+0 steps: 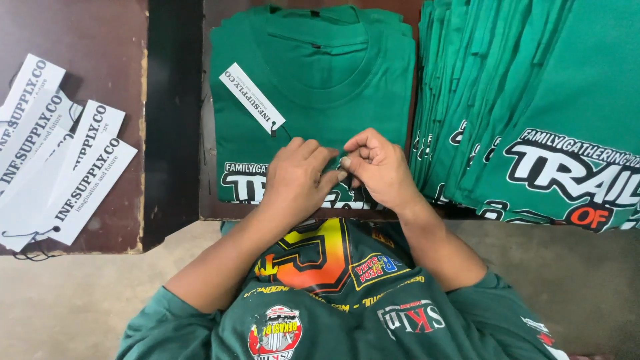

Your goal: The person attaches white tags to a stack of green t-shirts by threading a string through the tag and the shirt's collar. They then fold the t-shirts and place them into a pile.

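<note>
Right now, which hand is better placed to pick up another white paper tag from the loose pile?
Probably the left hand. The loose tags lie far on its side, while the right hand sits on the folded green shirt, farther away.

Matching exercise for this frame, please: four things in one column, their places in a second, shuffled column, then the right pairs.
Things:
1. white paper tags, loose pile
2. folded green shirt
3. fanned stack of green shirts
4. hang tag on a black string

Places:
A. right of the hands
B. lying on the folded shirt's chest
C. far left, on the dark table
D. under both hands, in the middle

Pairs: 1-C, 2-D, 3-A, 4-B. The left hand and right hand meet fingertip to fingertip on the folded shirt.
</note>
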